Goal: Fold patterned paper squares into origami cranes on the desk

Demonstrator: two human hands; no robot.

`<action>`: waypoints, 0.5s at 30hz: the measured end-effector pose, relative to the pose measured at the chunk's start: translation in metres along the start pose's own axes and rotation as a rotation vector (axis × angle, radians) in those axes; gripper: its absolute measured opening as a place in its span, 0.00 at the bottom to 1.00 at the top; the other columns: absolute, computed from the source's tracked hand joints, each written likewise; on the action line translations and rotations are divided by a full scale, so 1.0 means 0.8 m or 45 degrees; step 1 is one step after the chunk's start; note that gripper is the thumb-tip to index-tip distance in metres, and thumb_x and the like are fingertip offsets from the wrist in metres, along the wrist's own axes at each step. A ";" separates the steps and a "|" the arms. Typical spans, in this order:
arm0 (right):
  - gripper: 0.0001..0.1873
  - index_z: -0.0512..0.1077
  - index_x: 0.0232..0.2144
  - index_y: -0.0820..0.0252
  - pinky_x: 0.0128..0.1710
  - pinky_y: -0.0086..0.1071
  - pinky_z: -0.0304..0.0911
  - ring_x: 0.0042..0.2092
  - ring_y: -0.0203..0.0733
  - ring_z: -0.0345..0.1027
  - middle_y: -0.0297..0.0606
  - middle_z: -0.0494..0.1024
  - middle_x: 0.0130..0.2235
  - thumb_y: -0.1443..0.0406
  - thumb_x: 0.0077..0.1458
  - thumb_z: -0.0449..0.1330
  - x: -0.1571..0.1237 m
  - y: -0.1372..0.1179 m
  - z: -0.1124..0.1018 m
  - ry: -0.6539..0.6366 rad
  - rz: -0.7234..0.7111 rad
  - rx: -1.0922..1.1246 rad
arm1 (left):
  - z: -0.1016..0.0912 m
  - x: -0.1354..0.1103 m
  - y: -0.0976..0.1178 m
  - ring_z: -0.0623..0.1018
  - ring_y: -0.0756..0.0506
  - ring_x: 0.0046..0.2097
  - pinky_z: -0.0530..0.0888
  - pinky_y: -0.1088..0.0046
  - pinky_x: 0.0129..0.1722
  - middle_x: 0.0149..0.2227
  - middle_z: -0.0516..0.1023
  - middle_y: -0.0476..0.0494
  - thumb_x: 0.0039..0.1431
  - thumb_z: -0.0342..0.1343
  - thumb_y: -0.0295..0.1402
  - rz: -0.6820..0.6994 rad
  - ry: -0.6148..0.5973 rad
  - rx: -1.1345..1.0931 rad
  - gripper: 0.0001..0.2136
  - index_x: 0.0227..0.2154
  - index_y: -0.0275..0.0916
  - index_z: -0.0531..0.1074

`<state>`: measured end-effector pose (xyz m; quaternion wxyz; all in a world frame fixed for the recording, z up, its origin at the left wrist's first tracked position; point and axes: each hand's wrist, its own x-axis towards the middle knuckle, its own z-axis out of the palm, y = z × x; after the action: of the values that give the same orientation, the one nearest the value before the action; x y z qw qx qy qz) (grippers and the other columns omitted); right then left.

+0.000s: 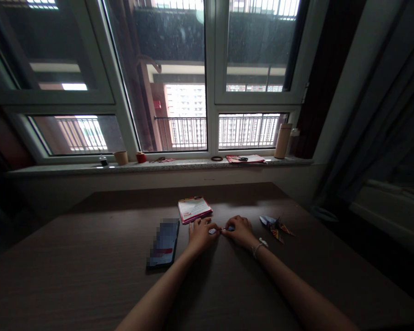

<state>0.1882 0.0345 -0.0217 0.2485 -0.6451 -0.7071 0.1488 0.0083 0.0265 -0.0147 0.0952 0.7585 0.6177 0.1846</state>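
Observation:
My left hand [200, 233] and my right hand [240, 231] rest close together on the dark wooden table [89, 266], fingers pinched on a small bluish piece of folded paper [221, 229] between them. A bracelet circles my right wrist. Just right of my right hand lie folded paper figures [275, 226] in blue and red. Behind my left hand sits a pink-and-white paper pack [194, 208]. A dark phone [163, 243] lies flat to the left of my left hand.
A stone windowsill [158, 165] runs behind the table with a small cup [121, 157], a red pot [141, 157], red papers [245, 159] and a tall tan bottle [283, 140]. Large windows rise above. A curtain [382, 115] hangs at the right.

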 end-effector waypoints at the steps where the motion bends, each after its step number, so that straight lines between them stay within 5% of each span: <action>1: 0.11 0.79 0.35 0.51 0.54 0.40 0.52 0.54 0.51 0.61 0.38 0.75 0.46 0.55 0.49 0.65 0.000 0.001 0.000 -0.005 -0.007 0.014 | -0.001 0.001 -0.002 0.61 0.33 0.63 0.53 0.45 0.62 0.61 0.69 0.53 0.58 0.56 0.46 0.008 -0.026 -0.012 0.11 0.42 0.60 0.79; 7: 0.07 0.79 0.34 0.48 0.54 0.39 0.53 0.53 0.49 0.62 0.35 0.76 0.45 0.62 0.49 0.64 0.002 0.008 0.000 -0.035 -0.029 0.073 | -0.004 0.006 -0.017 0.59 0.33 0.65 0.51 0.44 0.64 0.64 0.65 0.54 0.60 0.54 0.45 0.054 -0.155 -0.042 0.13 0.46 0.64 0.76; 15: 0.15 0.80 0.38 0.53 0.52 0.36 0.57 0.52 0.48 0.66 0.39 0.77 0.46 0.68 0.43 0.65 0.013 0.024 -0.009 -0.136 -0.028 0.113 | -0.004 0.006 -0.022 0.58 0.34 0.66 0.52 0.46 0.64 0.65 0.63 0.54 0.61 0.52 0.41 0.066 -0.199 -0.042 0.15 0.49 0.64 0.75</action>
<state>0.2074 0.0465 -0.0241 0.2404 -0.6167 -0.7192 0.2112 -0.0083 0.0346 -0.0180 0.1509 0.7846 0.5855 0.1374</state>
